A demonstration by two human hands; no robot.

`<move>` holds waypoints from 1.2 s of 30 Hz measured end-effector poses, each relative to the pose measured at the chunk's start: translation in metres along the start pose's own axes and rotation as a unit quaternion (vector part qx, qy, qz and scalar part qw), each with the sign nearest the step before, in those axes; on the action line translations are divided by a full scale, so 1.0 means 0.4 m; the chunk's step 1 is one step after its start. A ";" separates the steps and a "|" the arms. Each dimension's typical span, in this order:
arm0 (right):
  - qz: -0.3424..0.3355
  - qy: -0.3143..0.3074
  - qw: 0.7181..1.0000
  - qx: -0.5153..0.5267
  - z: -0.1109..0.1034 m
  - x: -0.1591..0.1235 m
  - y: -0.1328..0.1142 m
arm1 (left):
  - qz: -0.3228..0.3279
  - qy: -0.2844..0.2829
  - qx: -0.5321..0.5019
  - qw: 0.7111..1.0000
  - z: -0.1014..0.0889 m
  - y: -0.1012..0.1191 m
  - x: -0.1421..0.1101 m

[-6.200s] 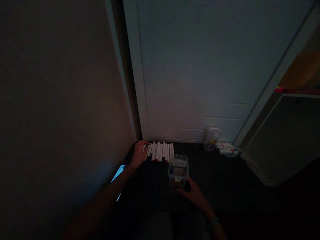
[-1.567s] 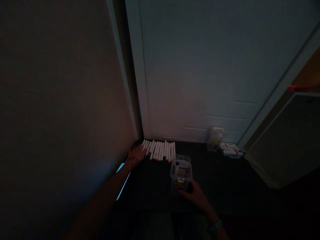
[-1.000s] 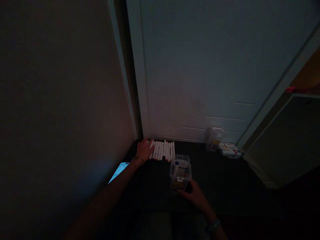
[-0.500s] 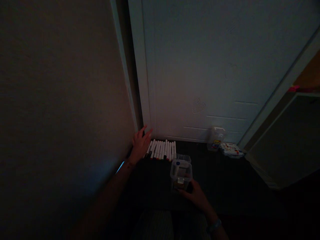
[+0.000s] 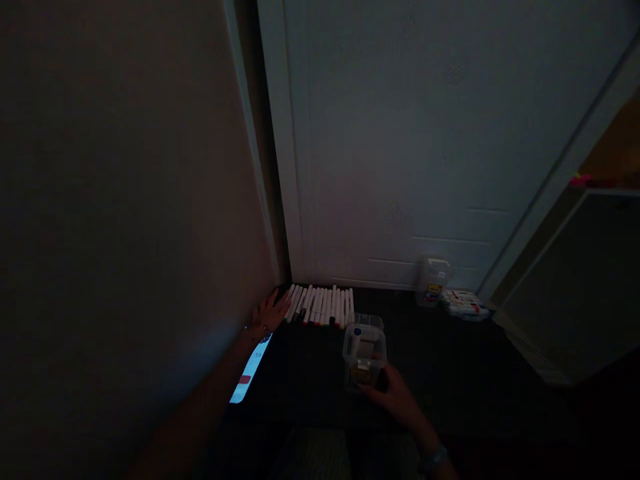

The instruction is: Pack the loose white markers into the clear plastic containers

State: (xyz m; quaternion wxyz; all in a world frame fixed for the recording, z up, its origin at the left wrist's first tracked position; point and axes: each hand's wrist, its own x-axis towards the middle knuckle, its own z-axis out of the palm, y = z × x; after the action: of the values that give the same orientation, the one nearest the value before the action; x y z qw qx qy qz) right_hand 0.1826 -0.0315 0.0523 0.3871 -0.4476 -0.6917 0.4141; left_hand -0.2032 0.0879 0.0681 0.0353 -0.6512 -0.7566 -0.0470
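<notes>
A row of white markers (image 5: 320, 305) lies side by side on the dark table, with coloured and dark ends showing. At the row's left end is my left hand (image 5: 271, 311), its fingers stretched out and apart; whether the fingertips touch the nearest marker is hard to tell in the dim light. My right hand (image 5: 395, 395) grips a clear plastic box (image 5: 365, 357) by its lower right side. The box stands upright with its lid folded back, and a marker with a blue end (image 5: 356, 339) is inside it.
Beneath my left forearm a lit phone (image 5: 251, 373) lies by the wall. Farther back on the dark table (image 5: 425, 360) stand another clear container (image 5: 433, 283) with a label and, beside it, a flat white printed pack (image 5: 465, 303). A white panel (image 5: 375, 133) rises behind.
My left hand has come down and toward me from above the left end of the marker row. More of the phone screen now shows. My right hand keeps its hold on the box.
</notes>
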 end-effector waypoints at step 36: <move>-0.024 0.005 1.000 0.009 0.005 0.002 -0.004 | 0.069 -0.011 -0.010 0.998 -0.001 0.110 0.003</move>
State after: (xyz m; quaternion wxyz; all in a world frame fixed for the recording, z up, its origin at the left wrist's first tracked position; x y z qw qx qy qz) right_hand 0.1803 -0.0315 0.0531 0.4046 -0.4296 -0.6962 0.4089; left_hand -0.1600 0.0955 0.0696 0.0232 -0.7026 -0.7098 -0.0451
